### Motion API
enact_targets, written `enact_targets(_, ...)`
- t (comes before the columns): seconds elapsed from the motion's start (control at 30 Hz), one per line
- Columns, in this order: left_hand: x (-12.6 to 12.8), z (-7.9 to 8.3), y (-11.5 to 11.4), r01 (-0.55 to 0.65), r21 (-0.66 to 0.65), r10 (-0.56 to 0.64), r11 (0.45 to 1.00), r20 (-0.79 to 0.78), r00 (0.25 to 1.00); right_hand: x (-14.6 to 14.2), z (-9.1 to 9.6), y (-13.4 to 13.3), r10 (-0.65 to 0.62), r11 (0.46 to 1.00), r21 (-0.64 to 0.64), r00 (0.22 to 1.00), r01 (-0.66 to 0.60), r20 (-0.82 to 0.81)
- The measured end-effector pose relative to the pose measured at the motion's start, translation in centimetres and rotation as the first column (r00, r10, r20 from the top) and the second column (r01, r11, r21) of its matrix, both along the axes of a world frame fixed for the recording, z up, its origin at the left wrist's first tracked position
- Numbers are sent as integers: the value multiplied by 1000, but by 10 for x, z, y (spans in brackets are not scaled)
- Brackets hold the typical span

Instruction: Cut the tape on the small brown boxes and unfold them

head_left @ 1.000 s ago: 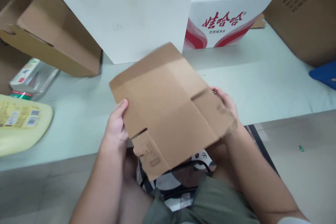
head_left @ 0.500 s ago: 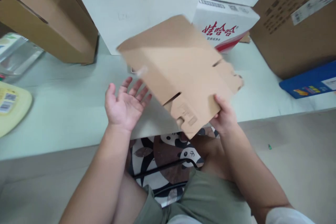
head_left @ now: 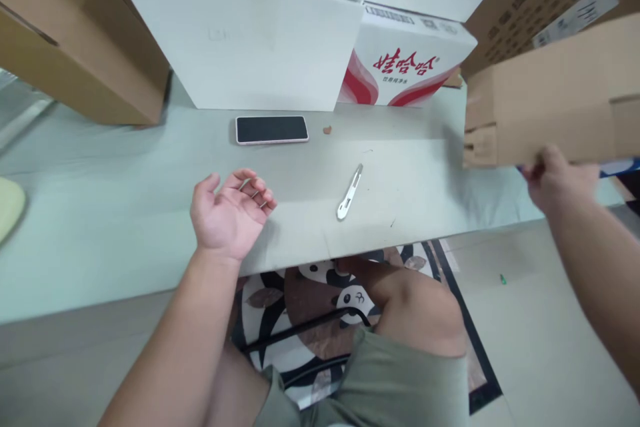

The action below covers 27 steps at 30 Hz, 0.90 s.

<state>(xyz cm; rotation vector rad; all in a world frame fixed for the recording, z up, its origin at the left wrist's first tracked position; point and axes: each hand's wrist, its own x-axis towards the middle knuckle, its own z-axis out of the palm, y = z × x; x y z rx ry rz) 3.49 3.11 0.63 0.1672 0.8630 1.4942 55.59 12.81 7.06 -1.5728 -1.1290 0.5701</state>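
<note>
My right hand [head_left: 560, 180] grips the lower edge of a brown cardboard box [head_left: 555, 103], folded flat or nearly so, held up over the table's right end. Its right part runs out of view. My left hand [head_left: 230, 213] is palm up above the table's front, fingers loosely curled and apart, with nothing in it. A white utility knife [head_left: 349, 193] lies on the table between my hands. Beyond my left hand rests a phone [head_left: 272, 129] with a dark screen, and a small brown scrap [head_left: 327, 129] sits to its right.
A tall white box [head_left: 250, 47] and a white carton with red print [head_left: 400, 70] stand along the back of the pale green table [head_left: 300, 213]. Brown boxes stand at left [head_left: 100, 33] and far right [head_left: 500, 20]. Part of a blue box [head_left: 620, 167] shows behind the held cardboard.
My right hand has carried the cardboard box from the middle to the far right, uncovering the phone and the utility knife. My left hand has stayed nearly in place, its fingers curling slightly.
</note>
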Motion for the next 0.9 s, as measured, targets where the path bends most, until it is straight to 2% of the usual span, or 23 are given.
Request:
enact_targets(0.07,1,0,3,3,10,-3,1000,-6,1000,4,3,43,-8,999,-47,997,11,80)
enact_targets(0.1,1,0,5,4,10,-4,1000,-8,1000,1,-2,57,-2,997,-73,993,11,120)
enact_targets(0.17,2,2,7,1,6,-1,1000,-7,1000,-15,-25,61,52,990,-139,976,-23,210)
enact_targets(0.23,2,4,9,0,5,0,1000,-6,1000,-39,-62,38,123,979,-197,939,-61,322)
enact_targets(0.33,3,7,10,20,13,-20,1000,-6,1000,-72,-117,-14,257,956,-259,822,-139,507)
enact_targets(0.37,4,7,9,30,16,-30,999,-3,1000,-80,-129,-27,281,951,-269,781,-150,557)
enact_targets(0.43,4,7,7,44,18,-44,999,4,999,-87,-142,-43,300,948,-279,712,-151,635)
enact_targets(0.57,-2,8,0,33,35,-34,999,15,999,-84,-140,-42,304,949,-289,622,-128,721)
enact_targets(0.77,-23,13,-19,-41,95,36,995,54,998,-91,-131,-44,308,947,-305,536,-96,786)
enact_targets(0.9,-41,14,-28,-96,120,86,988,88,992,-106,-115,-44,338,937,-341,470,-81,815)
